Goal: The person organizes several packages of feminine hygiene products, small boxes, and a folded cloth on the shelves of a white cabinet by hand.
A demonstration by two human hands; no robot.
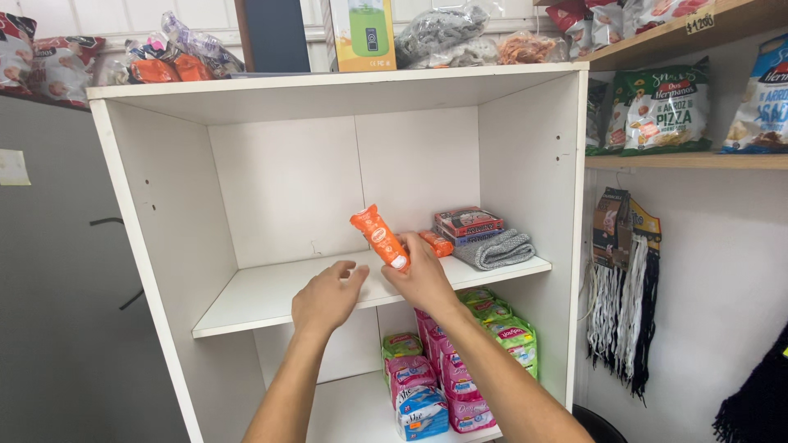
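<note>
- Right hand raised in front of middle shelf, fingers pinching lower end of orange tube.
- Tube tilted, top end leaning to the left and up, above front edge of the shelf, not touching the board.
- Left hand just to the left of the right one, fingers loosely spread, holding nothing, hovering near the shelf edge.
- Second orange tube lying on the shelf, just behind the right hand.
- Further right on the shelf: red box on a flat stack, grey cloth folded beside it, touching.
- Lower shelf: pink and green packs standing in rows.
- On the right wall: snack bags on wooden shelf.
</note>
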